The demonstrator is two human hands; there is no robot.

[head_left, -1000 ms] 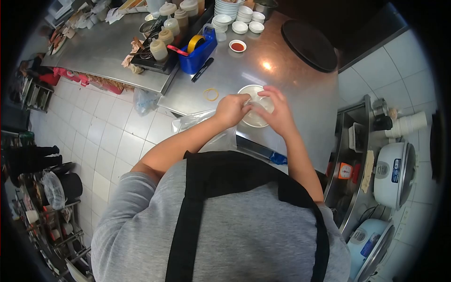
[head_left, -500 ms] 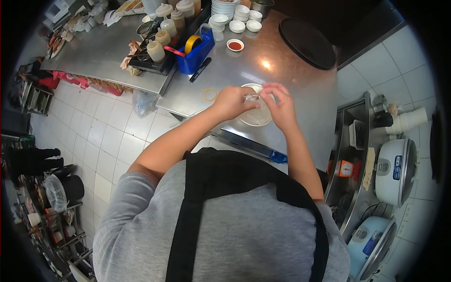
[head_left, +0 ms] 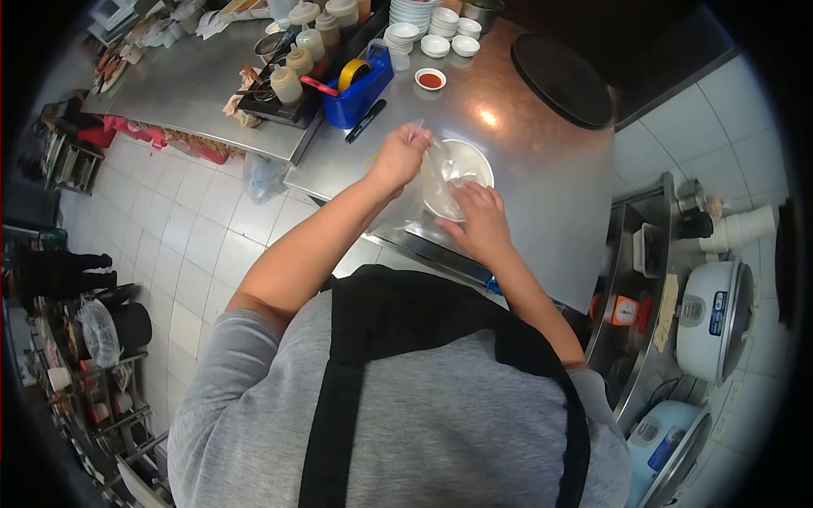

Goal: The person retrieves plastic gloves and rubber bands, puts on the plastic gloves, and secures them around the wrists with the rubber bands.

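A round white bowl (head_left: 481, 159) stands at the front edge of the steel counter, with clear plastic bag film (head_left: 436, 169) over its left side and inside. My left hand (head_left: 400, 158) is closed on the top of the plastic bag, raised just left of the bowl. The bag hangs from it toward the bowl and the counter edge. My right hand (head_left: 481, 218) lies over the bowl's near rim, fingers curled to the inside and thumb at the outside, gripping the rim. Whether it also pinches some film is hidden.
Beyond my left hand are a black marker (head_left: 366, 121) and a blue tape dispenser (head_left: 357, 100). Farther back stand a small dish of red sauce (head_left: 430, 80), stacked white dishes (head_left: 436, 46) and squeeze bottles (head_left: 286, 85). A black round tray (head_left: 561, 80) lies back right.
My hands were together, pinching plastic over the bowl. Now my left hand has moved up and left, stretching the bag, and my right has come down onto the bowl's near rim.
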